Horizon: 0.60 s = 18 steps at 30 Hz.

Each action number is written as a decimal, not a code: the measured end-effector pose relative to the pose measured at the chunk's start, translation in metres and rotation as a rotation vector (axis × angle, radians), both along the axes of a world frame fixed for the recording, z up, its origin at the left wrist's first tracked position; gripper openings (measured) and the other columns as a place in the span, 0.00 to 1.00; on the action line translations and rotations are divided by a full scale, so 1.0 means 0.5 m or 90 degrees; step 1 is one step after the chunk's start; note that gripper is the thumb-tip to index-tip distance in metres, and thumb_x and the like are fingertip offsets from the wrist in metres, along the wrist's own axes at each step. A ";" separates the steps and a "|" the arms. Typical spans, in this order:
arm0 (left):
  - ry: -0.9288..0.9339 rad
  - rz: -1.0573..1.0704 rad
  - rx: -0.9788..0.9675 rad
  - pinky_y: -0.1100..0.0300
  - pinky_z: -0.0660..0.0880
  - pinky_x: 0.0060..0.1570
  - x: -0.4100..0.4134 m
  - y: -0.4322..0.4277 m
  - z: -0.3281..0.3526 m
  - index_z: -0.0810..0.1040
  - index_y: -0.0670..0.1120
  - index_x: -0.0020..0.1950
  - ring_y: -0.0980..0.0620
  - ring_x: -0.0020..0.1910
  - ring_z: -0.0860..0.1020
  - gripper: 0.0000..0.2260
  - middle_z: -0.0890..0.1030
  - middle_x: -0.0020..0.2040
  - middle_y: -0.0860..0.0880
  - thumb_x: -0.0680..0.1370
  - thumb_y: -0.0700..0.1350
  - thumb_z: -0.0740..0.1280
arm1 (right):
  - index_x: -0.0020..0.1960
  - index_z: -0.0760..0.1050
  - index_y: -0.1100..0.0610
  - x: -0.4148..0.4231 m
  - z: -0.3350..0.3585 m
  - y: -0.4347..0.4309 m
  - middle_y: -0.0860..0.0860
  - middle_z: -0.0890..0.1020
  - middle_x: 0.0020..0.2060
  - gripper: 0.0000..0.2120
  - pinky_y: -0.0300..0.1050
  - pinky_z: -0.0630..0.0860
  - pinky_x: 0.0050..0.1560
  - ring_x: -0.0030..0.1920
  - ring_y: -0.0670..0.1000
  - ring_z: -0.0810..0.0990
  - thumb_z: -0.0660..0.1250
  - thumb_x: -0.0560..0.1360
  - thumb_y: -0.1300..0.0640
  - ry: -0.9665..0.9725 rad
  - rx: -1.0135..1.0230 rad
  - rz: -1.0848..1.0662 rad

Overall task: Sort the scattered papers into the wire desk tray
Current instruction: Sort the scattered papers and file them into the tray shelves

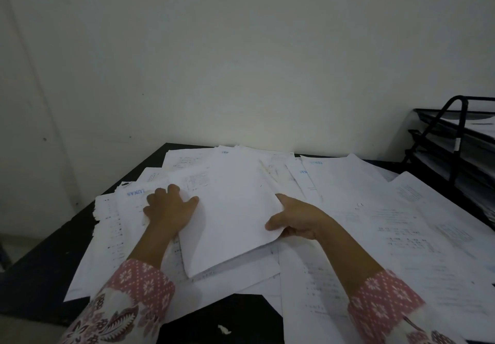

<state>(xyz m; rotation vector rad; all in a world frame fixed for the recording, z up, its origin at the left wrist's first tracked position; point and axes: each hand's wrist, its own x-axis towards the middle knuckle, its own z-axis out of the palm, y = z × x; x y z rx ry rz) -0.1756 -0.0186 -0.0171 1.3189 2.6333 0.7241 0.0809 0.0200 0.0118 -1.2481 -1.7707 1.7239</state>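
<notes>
A thin stack of white papers (233,215) lies tilted on top of the scattered printed sheets (401,231) that cover the dark desk. My left hand (168,209) grips the stack's left edge, thumb on top and fingers curled over the side. My right hand (297,219) pinches the right edge, with the thumb and forefinger on top of the stack. The black wire desk tray (455,142), with several tiers that hold some sheets, stands at the far right against the wall.
The dark desk (40,271) shows bare at the left and at the near edge, where a small white scrap (224,329) lies. A plain wall rises right behind the desk. Sheets stamped in blue (135,192) lie at the left.
</notes>
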 end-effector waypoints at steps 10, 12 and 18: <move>0.066 0.024 -0.056 0.49 0.65 0.63 -0.021 -0.057 -0.020 0.63 0.44 0.70 0.41 0.66 0.65 0.29 0.67 0.67 0.41 0.76 0.61 0.62 | 0.32 0.56 0.55 -0.108 -0.029 -0.032 0.52 0.65 0.35 0.23 0.39 0.60 0.33 0.40 0.51 0.66 0.69 0.72 0.51 -0.465 0.344 -0.024; 0.052 0.028 -0.034 0.48 0.65 0.63 -0.016 -0.059 -0.019 0.63 0.45 0.70 0.41 0.67 0.65 0.28 0.66 0.68 0.41 0.76 0.59 0.63 | 0.33 0.56 0.55 -0.122 -0.033 -0.037 0.52 0.67 0.38 0.21 0.39 0.64 0.38 0.47 0.51 0.67 0.68 0.73 0.53 -0.498 0.372 -0.039; 0.022 0.022 0.036 0.47 0.66 0.61 -0.005 -0.064 -0.017 0.66 0.45 0.68 0.41 0.66 0.65 0.25 0.67 0.67 0.41 0.75 0.54 0.66 | 0.36 0.60 0.57 -0.121 -0.026 -0.025 0.50 0.66 0.35 0.19 0.38 0.67 0.36 0.48 0.50 0.69 0.71 0.71 0.57 -0.468 0.303 -0.031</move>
